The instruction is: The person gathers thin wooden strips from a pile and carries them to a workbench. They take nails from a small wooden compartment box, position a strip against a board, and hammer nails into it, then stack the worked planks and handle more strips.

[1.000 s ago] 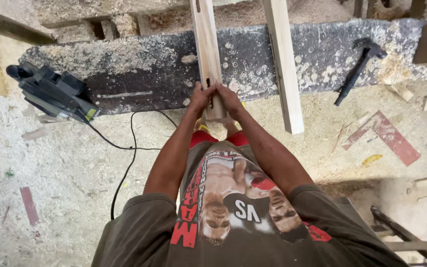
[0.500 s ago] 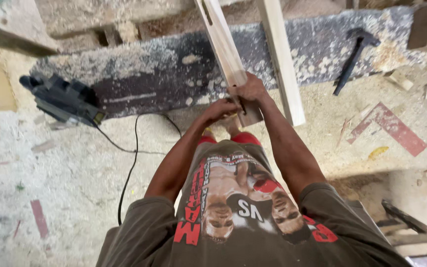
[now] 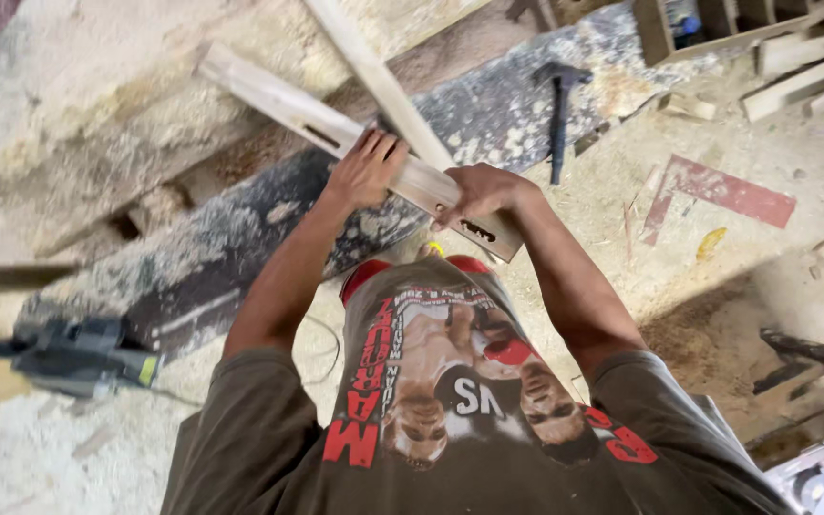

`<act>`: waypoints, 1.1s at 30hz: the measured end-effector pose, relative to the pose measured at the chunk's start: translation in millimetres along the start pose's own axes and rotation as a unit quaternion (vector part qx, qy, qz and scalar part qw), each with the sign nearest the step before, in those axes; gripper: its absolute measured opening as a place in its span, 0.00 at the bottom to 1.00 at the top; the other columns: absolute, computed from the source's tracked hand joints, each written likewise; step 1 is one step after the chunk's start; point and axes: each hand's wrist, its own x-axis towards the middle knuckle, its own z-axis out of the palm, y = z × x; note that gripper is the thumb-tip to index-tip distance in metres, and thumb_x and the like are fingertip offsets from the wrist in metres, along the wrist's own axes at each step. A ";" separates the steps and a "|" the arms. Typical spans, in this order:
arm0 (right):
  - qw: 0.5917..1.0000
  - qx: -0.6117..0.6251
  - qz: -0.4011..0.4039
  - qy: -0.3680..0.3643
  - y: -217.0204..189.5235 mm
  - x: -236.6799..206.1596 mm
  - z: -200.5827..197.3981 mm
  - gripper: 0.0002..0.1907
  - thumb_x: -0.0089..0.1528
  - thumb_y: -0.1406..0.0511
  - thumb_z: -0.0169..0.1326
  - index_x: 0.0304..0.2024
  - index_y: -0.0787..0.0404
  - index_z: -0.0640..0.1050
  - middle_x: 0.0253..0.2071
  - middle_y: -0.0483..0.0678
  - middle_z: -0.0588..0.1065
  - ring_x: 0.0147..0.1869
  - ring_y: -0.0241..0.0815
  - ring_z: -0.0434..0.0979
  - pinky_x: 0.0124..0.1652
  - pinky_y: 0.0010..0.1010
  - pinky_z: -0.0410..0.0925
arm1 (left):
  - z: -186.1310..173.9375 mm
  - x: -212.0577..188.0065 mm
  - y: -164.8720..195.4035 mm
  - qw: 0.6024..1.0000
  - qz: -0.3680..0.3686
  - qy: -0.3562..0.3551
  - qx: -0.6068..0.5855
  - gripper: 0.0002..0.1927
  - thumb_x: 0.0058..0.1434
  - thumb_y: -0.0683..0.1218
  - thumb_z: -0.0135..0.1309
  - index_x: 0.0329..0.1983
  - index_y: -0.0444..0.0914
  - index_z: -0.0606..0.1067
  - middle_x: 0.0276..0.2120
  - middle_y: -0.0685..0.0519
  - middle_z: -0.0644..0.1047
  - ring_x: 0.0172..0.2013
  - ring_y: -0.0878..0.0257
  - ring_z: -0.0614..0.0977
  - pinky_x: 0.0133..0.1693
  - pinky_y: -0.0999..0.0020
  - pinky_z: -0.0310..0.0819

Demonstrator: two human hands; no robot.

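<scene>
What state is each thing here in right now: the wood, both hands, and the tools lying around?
Slotted wooden piece: lifted, tilted, held by both hands.
Left hand: gripping the piece mid-length.
Right hand: gripping near its close end.
Second wooden strip: lying untouched, crossing behind the held piece.
Hammer: lying idle on the dusty board.
Power tool: resting on the floor, untouched; whether it runs cannot be told.

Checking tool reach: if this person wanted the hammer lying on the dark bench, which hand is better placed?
Probably the right hand: it grips the slotted wooden piece on the hammer's side. The left hand is farther.
</scene>
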 end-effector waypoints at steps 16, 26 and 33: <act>0.726 0.410 -0.244 0.496 -71.6 55.6 31.5 0.53 0.55 0.63 0.74 0.71 0.66 0.53 0.66 0.65 0.67 0.68 0.55 0.70 0.63 0.45 0.69 | -204.8 166.3 59.3 0.913 -0.216 0.252 -0.238 0.67 0.43 0.53 0.77 0.71 0.20 0.45 0.46 0.31 0.73 0.35 0.46 0.83 0.31 0.59 0.83; 0.806 0.227 -0.121 0.533 -33.5 -4.2 -40.9 0.37 0.56 0.60 0.68 0.61 0.69 0.69 0.49 0.62 0.81 0.51 0.53 0.84 0.51 0.45 0.76 | -135.7 153.0 27.8 0.836 -0.156 0.268 -0.453 0.57 0.65 0.81 0.35 0.78 0.31 0.51 0.65 0.30 0.64 0.64 0.39 0.71 0.56 0.41 0.74; 0.880 0.188 0.044 0.435 34.5 17.3 -38.2 0.39 0.54 0.54 0.72 0.55 0.71 0.71 0.45 0.64 0.80 0.46 0.54 0.83 0.47 0.41 0.77 | 4.4 141.6 27.7 0.811 -0.420 0.147 -0.380 0.49 0.64 0.73 0.50 0.71 0.30 0.62 0.61 0.31 0.69 0.61 0.38 0.76 0.62 0.50 0.71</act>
